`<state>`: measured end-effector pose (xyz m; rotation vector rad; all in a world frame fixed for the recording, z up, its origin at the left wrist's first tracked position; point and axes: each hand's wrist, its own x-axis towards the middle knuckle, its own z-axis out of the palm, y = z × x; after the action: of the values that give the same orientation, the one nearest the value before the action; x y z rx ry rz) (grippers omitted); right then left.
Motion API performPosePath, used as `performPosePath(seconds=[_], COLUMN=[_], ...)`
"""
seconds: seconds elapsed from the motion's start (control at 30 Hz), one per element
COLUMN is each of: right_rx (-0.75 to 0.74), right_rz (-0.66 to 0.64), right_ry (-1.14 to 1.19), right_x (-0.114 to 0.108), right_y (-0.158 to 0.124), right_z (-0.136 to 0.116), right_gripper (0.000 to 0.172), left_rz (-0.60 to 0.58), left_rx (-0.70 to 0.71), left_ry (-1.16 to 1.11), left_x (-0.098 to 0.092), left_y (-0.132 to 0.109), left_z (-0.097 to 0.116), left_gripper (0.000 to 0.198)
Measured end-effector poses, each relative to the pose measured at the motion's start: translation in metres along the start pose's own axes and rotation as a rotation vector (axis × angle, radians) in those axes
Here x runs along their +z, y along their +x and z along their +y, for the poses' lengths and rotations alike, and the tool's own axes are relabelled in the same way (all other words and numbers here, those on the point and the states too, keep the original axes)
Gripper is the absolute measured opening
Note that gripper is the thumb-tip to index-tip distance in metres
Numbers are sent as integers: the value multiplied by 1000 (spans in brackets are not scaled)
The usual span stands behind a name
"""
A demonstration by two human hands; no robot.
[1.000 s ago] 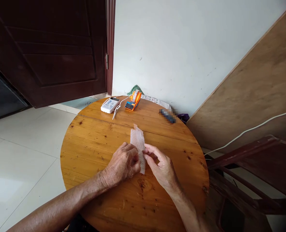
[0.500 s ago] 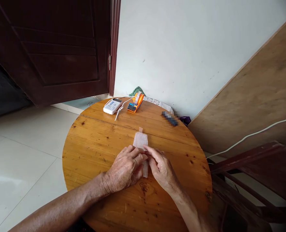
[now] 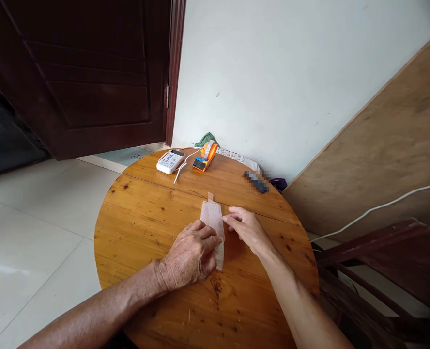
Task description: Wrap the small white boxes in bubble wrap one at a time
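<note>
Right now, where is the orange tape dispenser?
In the head view, the dispenser sits near the far edge of the wooden table, just right of the white device and left of the dark, blurred object.

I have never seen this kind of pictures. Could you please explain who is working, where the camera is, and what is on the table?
There is no machine here. You see a person's own two bare hands, and every picture comes from one camera worn on that person's head, looking forward and down.

The left hand has its fingers curled over a thin whitish sheet; whether they pinch or only press it is hidden. The right hand is open beside the sheet's right edge; I cannot tell if it touches.

Farther back on the round wooden table are a white device, a white cord, an orange tape dispenser and a dark, pixelated object.
</note>
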<state>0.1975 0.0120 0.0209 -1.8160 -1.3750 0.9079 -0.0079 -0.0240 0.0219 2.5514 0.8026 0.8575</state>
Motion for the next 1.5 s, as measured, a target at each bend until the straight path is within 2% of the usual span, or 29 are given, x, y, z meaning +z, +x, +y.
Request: performPosePath(seconds=[0.17, 0.3, 0.37, 0.57, 0.63, 0.73, 0.8, 1.0, 1.23, 1.3, 1.43, 1.5], right_rx=[54, 32, -20, -103, -95, -99, -112, -255, -352, -392, -544, -615], right_rz=[-150, -231, -202, 9, 15, -20, -24, -17, -15, -1, 0, -19], right_ry=[128, 234, 264, 247, 321, 468, 486, 357, 153, 73, -12, -28], right_x=[8, 12, 15, 21, 21, 21, 21, 15, 9, 9, 12, 15], right_y=[12, 17, 20, 16, 12, 7, 4, -26, -60, -67, -84, -93], right_z=[-19, -21, -18, -13, -15, -20, -23, -34, -33, -31, -25, -20], right_gripper=[33, 26, 23, 19, 21, 34, 35, 21, 16, 14, 7, 5], left_rz=[12, 14, 9, -7, -10, -4, 9, 51, 170, 189, 223, 184], left_rx=[-6, -13, -22, -50, -65, -80, -89, -113, -258, -317, -361, -334], left_ry=[1, -14, -9, -11, -24, -27, -23, 27, 183, 217, 170, 124], left_x=[1, 3, 3, -2, -3, -3, -1, 9, 5, 4, 5, 6], left_y=[-1, -2, -2, 0, 0, -1, -1, -5, -9, -10, -10, -10], left_z=[0, 0, 0, 1, 3, 4, 3, -4, 1, 3, 4, 1], left_gripper=[30, 31, 30, 26, 28, 31, 32, 30, 19, 24, 52, 49])
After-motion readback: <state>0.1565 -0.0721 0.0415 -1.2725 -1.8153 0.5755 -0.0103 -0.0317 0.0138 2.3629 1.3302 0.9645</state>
